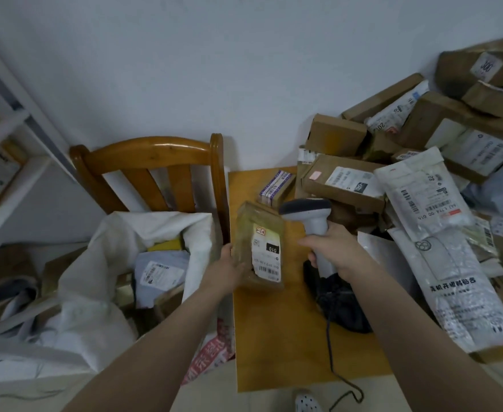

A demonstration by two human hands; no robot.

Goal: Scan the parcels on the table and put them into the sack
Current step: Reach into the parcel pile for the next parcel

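Note:
My left hand (229, 267) holds a small brown cardboard parcel (257, 245) above the table's left edge, its white label facing up. My right hand (332, 249) grips the handle of a grey barcode scanner (306, 211), whose dark head points left toward the parcel. A white sack (101, 263) stands open to the left of the table, propped on a wooden chair (155, 165), with several parcels inside. A heap of cardboard boxes and white mailer bags (422, 179) covers the right side of the yellow table (274, 337).
A small taped box (277, 185) lies at the table's far left corner. A black scanner stand and its cable (339, 295) sit in front of my right hand. White shelving (3, 162) holds parcels at the far left. A long white mailer (464, 292) lies at the table's right.

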